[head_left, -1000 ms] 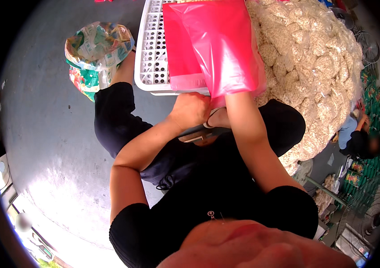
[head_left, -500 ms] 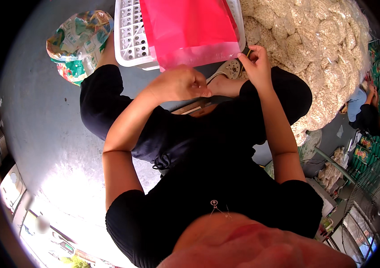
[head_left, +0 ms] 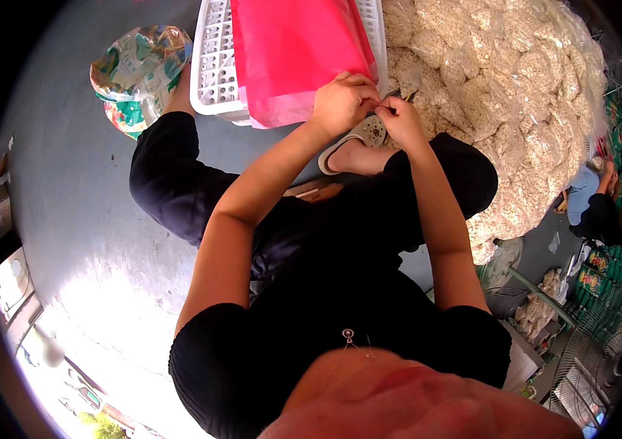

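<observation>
Pink plastic bags (head_left: 300, 55), flat and seemingly stacked, lie across a white perforated plastic crate (head_left: 212, 102). Their paler, see-through edge hangs over the crate's near side. My left hand (head_left: 344, 102) is closed at the near right corner of the bags, its fingers curled over the edge. Right beside it, my right hand (head_left: 402, 123) pinches at the same corner. The fingertips of both hands nearly meet there. How many layers they hold is hidden by the fingers.
To the right is a large heap of clear bags (head_left: 486, 95) filled with pale pieces. A colourful printed plastic sack (head_left: 135, 80) stands at far left. My clog (head_left: 366, 135) is below the hands. At far right are a co-worker (head_left: 596, 197) and a fan (head_left: 611, 358).
My left hand has moved up and right from in front of the bags to their corner. My right hand has shifted slightly down and left, so both hands now meet.
</observation>
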The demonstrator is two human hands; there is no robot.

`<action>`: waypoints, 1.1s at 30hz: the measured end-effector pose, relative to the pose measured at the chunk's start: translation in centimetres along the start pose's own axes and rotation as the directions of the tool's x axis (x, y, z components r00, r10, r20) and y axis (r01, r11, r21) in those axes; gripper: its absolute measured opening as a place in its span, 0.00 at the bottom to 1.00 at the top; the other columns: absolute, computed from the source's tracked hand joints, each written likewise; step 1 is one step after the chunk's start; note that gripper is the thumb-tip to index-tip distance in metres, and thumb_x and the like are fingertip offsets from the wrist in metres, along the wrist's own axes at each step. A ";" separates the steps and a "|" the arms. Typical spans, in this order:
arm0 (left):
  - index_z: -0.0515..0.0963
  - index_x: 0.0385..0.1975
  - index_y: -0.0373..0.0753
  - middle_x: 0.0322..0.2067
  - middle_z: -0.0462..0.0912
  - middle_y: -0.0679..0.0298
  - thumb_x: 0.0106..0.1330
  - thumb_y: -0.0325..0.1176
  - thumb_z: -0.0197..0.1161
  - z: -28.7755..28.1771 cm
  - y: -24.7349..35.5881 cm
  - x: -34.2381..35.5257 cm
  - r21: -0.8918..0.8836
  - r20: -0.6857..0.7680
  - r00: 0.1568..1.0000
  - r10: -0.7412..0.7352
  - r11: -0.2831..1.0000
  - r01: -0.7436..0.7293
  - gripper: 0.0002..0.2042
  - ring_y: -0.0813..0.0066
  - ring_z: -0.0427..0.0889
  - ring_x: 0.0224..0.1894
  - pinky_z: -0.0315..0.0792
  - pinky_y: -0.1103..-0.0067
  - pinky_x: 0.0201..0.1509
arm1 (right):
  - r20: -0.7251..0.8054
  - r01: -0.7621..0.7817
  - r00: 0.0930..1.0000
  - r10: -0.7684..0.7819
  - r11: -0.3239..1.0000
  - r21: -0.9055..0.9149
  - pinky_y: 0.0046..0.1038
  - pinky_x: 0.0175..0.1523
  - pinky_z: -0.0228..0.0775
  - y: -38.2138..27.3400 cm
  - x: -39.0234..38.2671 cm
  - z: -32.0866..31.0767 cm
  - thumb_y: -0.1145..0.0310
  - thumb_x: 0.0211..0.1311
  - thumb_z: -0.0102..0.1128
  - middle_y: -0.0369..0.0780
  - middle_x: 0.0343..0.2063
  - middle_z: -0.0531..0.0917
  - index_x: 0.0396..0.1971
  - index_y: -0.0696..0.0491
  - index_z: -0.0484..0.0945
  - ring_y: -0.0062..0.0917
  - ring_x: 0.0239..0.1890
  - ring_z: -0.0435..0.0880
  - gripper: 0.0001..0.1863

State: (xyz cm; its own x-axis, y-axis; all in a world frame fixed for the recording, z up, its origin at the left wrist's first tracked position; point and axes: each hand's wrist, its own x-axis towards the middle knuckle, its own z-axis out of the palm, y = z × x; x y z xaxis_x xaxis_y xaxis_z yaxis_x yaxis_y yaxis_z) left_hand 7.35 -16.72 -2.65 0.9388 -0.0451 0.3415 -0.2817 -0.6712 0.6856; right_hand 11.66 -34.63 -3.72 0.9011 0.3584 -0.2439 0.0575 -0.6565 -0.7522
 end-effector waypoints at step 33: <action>0.76 0.34 0.37 0.26 0.80 0.60 0.57 0.28 0.60 -17.7 -13.1 -4.8 0.097 0.281 0.960 0.009 0.995 -0.038 0.06 0.61 0.80 0.30 0.73 0.68 0.36 | 0.271 0.806 0.590 -0.760 0.577 -0.136 0.32 0.53 0.75 -5.0 8.1 -3.1 0.67 0.57 0.64 0.40 0.37 0.87 0.39 0.53 0.84 0.34 0.45 0.85 0.11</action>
State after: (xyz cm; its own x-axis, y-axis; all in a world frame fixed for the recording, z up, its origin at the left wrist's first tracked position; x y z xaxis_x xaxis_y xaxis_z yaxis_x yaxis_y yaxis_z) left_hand 3.05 5.43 -1.89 0.9540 -0.2576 0.1534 -0.2967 -0.7374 0.6068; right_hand 20.01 -30.54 -0.06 0.3716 0.8906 0.2621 0.8177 -0.1804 -0.5466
